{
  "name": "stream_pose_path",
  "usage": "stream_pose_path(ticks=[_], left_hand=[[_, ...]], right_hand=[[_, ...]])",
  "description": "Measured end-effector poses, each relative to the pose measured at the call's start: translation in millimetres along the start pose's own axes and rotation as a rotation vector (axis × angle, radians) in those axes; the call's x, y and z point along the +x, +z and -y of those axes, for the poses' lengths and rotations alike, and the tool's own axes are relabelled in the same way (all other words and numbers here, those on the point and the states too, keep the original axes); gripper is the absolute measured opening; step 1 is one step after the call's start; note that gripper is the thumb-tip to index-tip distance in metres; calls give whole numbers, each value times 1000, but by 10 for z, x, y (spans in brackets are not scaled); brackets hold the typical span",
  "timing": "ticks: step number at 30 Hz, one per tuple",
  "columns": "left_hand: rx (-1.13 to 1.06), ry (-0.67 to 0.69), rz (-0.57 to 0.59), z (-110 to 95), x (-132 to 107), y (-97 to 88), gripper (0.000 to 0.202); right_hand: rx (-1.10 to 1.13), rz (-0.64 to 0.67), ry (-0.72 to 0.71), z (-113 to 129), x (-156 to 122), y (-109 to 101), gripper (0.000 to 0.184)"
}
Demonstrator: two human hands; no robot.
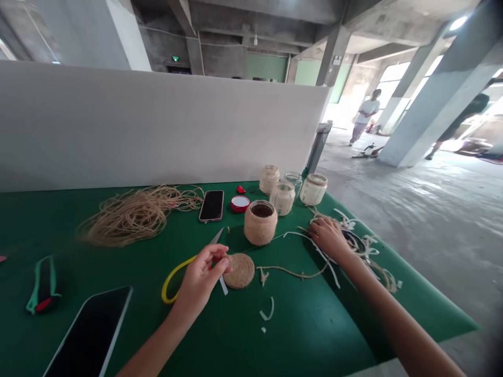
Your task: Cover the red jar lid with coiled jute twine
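Note:
My left hand (206, 275) has thumb and fingertips pinched together over the left edge of a flat round coil of twine (240, 271). What lies between the fingertips is too small to make out. Partly under this hand are scissors with yellow handles (170, 283). My right hand (328, 238) reaches palm down into a heap of twine scraps and white strips (367, 248), its fingers curled and their tips hidden. A twine-wrapped jar (260, 222) stands upright between the hands. One loose length of twine (293, 273) runs from near the coil toward the heap.
Several glass jars (282, 198) stand behind the wrapped one, near a red-rimmed lid (240, 203) and a phone (211, 206). Farther left are a twine bundle (135, 214), a green cutter (44, 283) and a dark-screened tablet (92, 332). A white panel (157, 128) borders the table's back. Two people are beyond.

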State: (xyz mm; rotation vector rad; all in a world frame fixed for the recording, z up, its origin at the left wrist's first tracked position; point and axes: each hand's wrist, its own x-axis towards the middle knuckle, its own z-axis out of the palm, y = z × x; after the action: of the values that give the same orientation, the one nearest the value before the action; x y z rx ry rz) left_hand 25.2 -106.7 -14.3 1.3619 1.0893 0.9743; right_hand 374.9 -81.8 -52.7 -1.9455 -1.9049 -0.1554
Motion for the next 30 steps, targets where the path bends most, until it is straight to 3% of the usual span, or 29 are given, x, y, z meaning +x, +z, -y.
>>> stream_pose_path(ticks=[4,8,11,13,15,17,18,21,25,27,30], left_hand=[[-10,-17,7,11,10,0,26],[-42,6,26,4,11,0,32],[-68,10,35,3,20,0,38],[-85,16,28,9,32,-3,39],[-107,25,16,18,44,-8,39],[-117,25,10,23,49,-13,38],[-115,21,15,20,48,-14,37],[-89,9,49,-8,28,-5,38],[-73,31,95,-51,-13,35,48],[-68,47,118,-55,-25,57,52],[-64,45,145,-42,-28,73,54]], right_hand=[[107,-89,81,38,53,-95,10],[324,-230,198,51,132,-422,23],[1094,-380,285,122,163,-827,14],[1326,-482,282,183,163,-1128,6],[1341,-671,292,250,149,-1399,7],[1141,-950,214,334,129,-1592,7],[1024,-963,144,389,119,-1645,4],[741,-689,68,622,89,-1587,3],[559,11,-104,1051,6,-1060,9],[596,161,-176,1274,-69,-739,9],[694,273,-148,1555,-189,-385,10]])
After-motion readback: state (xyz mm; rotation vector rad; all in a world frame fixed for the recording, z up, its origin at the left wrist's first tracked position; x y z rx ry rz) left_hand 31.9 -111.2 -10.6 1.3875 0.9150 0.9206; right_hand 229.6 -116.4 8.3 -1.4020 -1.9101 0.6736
